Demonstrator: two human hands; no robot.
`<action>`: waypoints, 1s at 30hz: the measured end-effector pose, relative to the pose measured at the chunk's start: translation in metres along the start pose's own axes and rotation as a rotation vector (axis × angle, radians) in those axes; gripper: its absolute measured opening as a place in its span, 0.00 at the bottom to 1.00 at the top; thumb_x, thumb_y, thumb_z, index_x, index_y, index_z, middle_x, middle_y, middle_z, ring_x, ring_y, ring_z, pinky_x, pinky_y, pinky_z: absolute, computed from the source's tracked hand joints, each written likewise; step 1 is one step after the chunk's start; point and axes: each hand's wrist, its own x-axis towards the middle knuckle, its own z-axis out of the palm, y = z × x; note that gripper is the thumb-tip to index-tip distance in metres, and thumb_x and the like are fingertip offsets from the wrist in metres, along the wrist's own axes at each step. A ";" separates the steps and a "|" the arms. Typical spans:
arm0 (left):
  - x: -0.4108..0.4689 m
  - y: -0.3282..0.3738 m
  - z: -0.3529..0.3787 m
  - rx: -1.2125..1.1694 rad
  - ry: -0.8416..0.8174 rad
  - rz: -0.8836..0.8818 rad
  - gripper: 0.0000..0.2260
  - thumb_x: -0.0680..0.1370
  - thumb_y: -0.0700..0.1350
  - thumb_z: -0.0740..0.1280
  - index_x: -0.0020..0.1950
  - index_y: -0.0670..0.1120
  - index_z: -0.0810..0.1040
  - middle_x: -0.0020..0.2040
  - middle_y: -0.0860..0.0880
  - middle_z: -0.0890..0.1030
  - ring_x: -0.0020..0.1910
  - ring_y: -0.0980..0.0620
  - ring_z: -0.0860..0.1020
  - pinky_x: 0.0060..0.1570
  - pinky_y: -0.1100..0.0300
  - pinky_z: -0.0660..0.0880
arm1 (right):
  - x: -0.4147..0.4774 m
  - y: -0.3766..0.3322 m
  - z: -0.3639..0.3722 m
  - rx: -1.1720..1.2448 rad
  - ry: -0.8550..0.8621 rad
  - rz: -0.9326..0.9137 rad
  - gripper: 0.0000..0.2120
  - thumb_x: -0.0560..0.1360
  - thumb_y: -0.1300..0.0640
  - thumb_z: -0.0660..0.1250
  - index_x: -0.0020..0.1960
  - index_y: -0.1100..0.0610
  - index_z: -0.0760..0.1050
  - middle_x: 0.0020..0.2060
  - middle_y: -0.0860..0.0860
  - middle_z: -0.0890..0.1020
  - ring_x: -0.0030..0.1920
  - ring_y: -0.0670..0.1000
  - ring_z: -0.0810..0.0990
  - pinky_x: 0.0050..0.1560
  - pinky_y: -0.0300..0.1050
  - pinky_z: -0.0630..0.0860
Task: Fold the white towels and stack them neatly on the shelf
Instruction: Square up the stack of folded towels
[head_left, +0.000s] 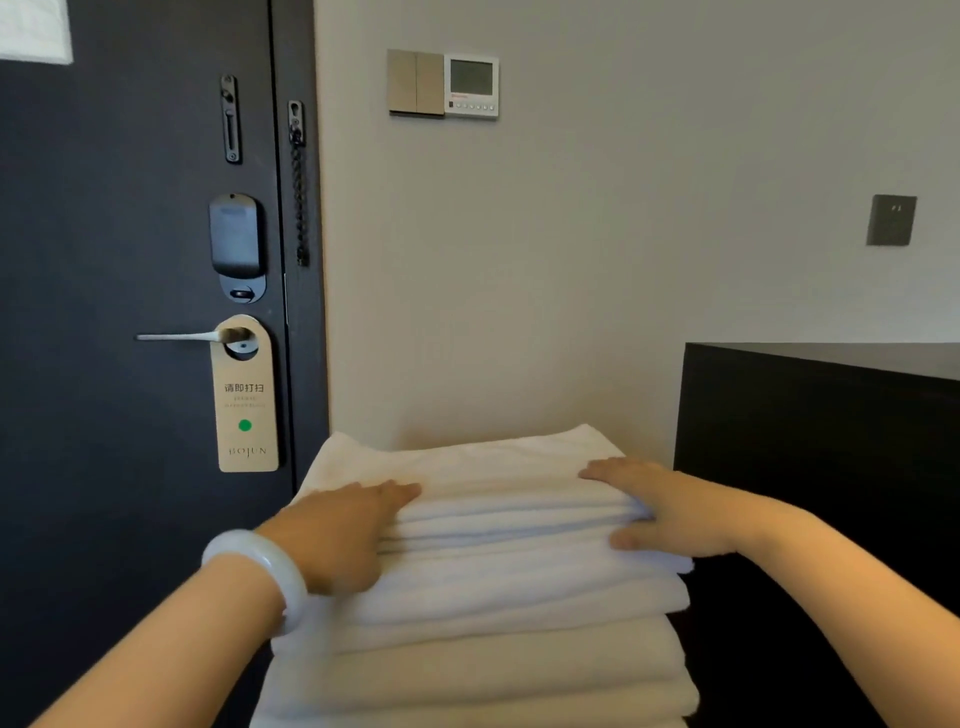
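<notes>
A tall stack of folded white towels (498, 613) fills the lower middle of the head view, against the beige wall. The top folded towel (493, 467) lies flat on the pile. My left hand (337, 530), with a pale bangle on the wrist, grips the top towels' left edge, fingers on top and thumb down the side. My right hand (660, 509) grips the right edge the same way, fingers flat on top and thumb pressed against the folded layers below. What the stack stands on is hidden.
A dark door (130, 312) with a lever handle (176, 338), an electronic lock and a hanging door sign (245, 400) stands at left. A black cabinet (821, 441) rises right of the stack. A thermostat panel (470, 85) and a wall socket (891, 219) sit on the wall.
</notes>
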 end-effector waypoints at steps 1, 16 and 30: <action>0.001 -0.003 -0.002 -0.049 -0.034 0.003 0.34 0.80 0.48 0.64 0.79 0.59 0.47 0.77 0.55 0.60 0.72 0.53 0.65 0.69 0.62 0.63 | 0.001 0.001 0.000 0.008 0.020 -0.001 0.34 0.78 0.45 0.67 0.78 0.38 0.53 0.76 0.39 0.57 0.76 0.45 0.57 0.76 0.48 0.55; -0.011 -0.020 0.003 0.160 0.095 0.002 0.42 0.77 0.39 0.65 0.79 0.59 0.39 0.76 0.53 0.62 0.70 0.48 0.68 0.64 0.59 0.68 | 0.014 -0.049 0.030 -0.474 0.282 -0.164 0.36 0.81 0.45 0.59 0.79 0.43 0.40 0.78 0.42 0.55 0.76 0.46 0.55 0.76 0.45 0.40; -0.031 -0.012 0.015 0.297 0.199 -0.009 0.29 0.76 0.37 0.63 0.74 0.49 0.56 0.58 0.47 0.74 0.50 0.45 0.77 0.51 0.50 0.77 | 0.008 -0.051 0.038 -0.444 0.339 -0.132 0.30 0.80 0.62 0.54 0.77 0.44 0.50 0.74 0.43 0.60 0.73 0.47 0.60 0.73 0.41 0.53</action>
